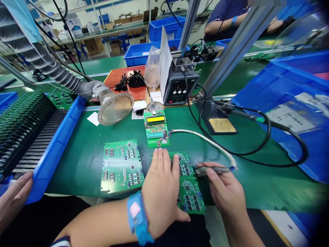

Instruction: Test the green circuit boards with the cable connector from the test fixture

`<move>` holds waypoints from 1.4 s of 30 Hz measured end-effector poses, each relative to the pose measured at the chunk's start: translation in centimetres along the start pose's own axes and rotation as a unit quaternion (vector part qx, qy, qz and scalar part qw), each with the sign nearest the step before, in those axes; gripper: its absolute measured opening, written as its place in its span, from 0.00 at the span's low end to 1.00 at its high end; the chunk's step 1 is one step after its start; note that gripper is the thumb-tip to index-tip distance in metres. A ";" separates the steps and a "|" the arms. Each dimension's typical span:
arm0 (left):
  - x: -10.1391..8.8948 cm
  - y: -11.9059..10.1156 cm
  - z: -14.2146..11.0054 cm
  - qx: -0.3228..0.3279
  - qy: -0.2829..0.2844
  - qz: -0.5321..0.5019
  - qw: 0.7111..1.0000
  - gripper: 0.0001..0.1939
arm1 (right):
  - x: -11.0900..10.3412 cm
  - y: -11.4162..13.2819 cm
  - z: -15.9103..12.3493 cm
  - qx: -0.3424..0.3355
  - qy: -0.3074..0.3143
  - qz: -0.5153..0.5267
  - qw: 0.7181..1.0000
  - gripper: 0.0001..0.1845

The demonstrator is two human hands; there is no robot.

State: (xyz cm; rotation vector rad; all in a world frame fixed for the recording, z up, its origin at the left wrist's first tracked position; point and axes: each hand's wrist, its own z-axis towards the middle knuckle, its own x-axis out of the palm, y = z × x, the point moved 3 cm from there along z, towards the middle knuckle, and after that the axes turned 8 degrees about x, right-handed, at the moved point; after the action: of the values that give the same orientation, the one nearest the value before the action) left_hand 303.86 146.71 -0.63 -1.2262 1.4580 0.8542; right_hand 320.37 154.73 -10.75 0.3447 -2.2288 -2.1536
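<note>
My left hand [162, 185], a blue strap round its wrist, lies flat with fingers stretched over a green circuit board [191, 193], covering its left part. My right hand [226, 187] grips a pin probe [214, 170] wrapped in greyish material. The probe's metal pins are at the board's right edge; whether they touch it I cannot tell. From the probe a white sleeved cable [205, 136] runs to a small test board [156, 128] with a lit yellow display. Left of my left hand lies a second circuit board [122, 166] with digit displays, face up.
Another person's hand [17, 192] is at a blue bin [60, 137] of racked boards, far left. A fume extractor hose [115, 106] hangs over the bench. Behind are a soldering station [180, 85], an iron in its stand [222, 125] and a blue crate [290, 137] at right.
</note>
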 end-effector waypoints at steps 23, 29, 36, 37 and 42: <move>3.3 -0.2 -3.8 0.207 -0.160 -0.132 0.956 0.12 | 4.8 1.0 3.4 -0.010 0.060 -0.124 0.990 0.21; 7.6 1.5 -1.4 0.188 -0.171 -0.143 0.957 0.13 | 5.0 1.5 3.3 -0.062 0.072 -0.165 0.982 0.16; 7.9 1.7 -1.6 0.173 -0.181 -0.184 0.950 0.12 | 5.2 1.8 3.5 -0.117 0.060 -0.203 0.970 0.11; 8.0 1.7 -1.6 0.171 -0.187 -0.191 0.948 0.12 | 5.2 1.8 3.5 -0.119 0.058 -0.205 0.970 0.11; 8.2 1.9 -1.5 0.162 -0.224 -0.222 0.935 0.12 | 5.2 1.7 3.6 -0.118 0.046 -0.213 0.969 0.11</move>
State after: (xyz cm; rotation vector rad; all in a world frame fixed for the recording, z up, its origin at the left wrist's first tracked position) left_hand 301.84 143.63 -8.34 -0.9732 0.8612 0.5119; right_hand 314.41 157.38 -9.92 0.9671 -1.9584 -2.5028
